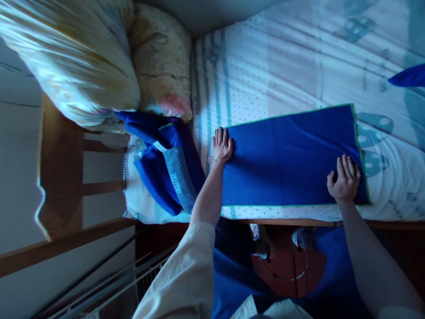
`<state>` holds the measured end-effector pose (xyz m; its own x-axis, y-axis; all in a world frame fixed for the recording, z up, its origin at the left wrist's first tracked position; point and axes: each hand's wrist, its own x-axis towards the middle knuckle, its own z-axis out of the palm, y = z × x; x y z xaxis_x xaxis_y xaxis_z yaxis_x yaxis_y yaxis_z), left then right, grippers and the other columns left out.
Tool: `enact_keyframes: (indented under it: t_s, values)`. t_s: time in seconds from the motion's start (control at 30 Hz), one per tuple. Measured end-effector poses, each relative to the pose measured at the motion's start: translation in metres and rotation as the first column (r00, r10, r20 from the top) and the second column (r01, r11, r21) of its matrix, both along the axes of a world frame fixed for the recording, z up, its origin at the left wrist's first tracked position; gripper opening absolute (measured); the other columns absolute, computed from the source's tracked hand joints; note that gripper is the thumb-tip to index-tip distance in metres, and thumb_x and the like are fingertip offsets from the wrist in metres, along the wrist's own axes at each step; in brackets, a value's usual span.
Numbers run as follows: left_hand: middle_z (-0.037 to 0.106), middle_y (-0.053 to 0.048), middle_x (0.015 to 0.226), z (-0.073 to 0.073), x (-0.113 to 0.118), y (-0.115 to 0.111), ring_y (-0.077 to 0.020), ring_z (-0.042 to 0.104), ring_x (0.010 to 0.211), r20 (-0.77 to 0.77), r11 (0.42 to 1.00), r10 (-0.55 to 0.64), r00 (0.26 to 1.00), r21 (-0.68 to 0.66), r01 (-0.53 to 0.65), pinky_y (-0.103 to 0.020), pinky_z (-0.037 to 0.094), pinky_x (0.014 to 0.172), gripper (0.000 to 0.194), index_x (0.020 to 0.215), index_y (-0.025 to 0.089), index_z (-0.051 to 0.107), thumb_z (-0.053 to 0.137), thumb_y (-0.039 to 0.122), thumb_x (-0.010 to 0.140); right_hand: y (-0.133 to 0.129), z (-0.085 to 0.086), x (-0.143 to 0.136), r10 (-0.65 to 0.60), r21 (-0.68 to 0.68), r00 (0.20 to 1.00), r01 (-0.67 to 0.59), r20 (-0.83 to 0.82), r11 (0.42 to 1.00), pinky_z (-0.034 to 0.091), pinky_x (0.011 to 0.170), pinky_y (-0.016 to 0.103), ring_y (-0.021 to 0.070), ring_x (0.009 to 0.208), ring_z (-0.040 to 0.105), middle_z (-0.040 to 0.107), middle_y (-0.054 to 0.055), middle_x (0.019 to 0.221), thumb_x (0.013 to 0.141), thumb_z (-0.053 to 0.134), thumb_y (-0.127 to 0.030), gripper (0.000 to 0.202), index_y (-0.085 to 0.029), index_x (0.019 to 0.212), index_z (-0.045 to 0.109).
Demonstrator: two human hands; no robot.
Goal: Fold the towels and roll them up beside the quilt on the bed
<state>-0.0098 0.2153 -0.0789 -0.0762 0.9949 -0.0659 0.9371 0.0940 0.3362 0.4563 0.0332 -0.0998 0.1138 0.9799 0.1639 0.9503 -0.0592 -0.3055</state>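
A blue towel (285,159) with green edging lies spread as a long rectangle on the bed, a few soft creases across it. My left hand (222,145) rests flat on its left end, fingers stretched out toward the far corner. Near the towel's right edge, my right hand (344,178) presses palm down, with the thumb apart from the fingers. Neither hand grips anything. Left of my left forearm is a heap of blue cloths (156,177), with a grey-blue lettered cloth (179,177) on top.
Pillows in pale, patterned cases (162,62) are piled at the bed's left end, against a wooden headboard (61,168). A printed white sheet (282,66) covers the mattress. Another blue cloth (410,76) shows at the right edge. The wooden bed rail (275,221) runs in front of my legs.
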Motion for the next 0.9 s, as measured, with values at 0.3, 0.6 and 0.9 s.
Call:
enact_keyframes:
  t_s: [0.3, 0.6, 0.9]
  values:
    - [0.036, -0.012, 0.168, -0.001, 0.092, -0.154, -0.0244, 0.02, 0.161, 0.135, 0.982, -0.178, 0.975, 0.085, 0.168, -0.054, 0.017, 0.132, 0.058, 0.155, 0.018, 0.048, 0.038, 0.035, 0.1, 0.002, 0.007, -0.003, -0.03, 0.019, 0.999, 0.029, 0.027, 0.999, 0.034, 0.122, 0.055, 0.0317, 0.147, 0.048, 0.054, 0.021, 0.156, 0.09, 0.046, -0.026, 0.064, -0.009, 0.152, 0.052]
    - [0.051, -0.012, 0.159, -0.009, 0.095, -0.167, -0.0266, 0.038, 0.155, 0.254, 0.988, -0.104, 0.961, 0.134, 0.072, -0.051, 0.022, 0.132, 0.061, 0.15, 0.016, 0.055, 0.042, 0.027, 0.092, 0.003, 0.017, -0.003, -0.029, -0.05, 0.996, 0.033, 0.08, 0.998, 0.034, 0.123, 0.053, 0.0288, 0.15, 0.045, 0.053, 0.021, 0.157, 0.096, 0.038, -0.027, 0.061, -0.01, 0.153, 0.051]
    - [0.052, -0.01, 0.158, -0.011, 0.096, -0.166, -0.0305, 0.041, 0.153, 0.375, 0.988, -0.093, 0.922, 0.152, 0.038, -0.055, 0.023, 0.131, 0.06, 0.147, 0.018, 0.059, 0.047, 0.03, 0.09, 0.022, 0.047, -0.046, -0.03, -0.188, 0.996, 0.045, 0.08, 0.981, 0.023, 0.127, 0.061, 0.0319, 0.157, 0.032, 0.043, 0.023, 0.163, 0.102, 0.033, -0.029, 0.06, -0.008, 0.157, 0.043]
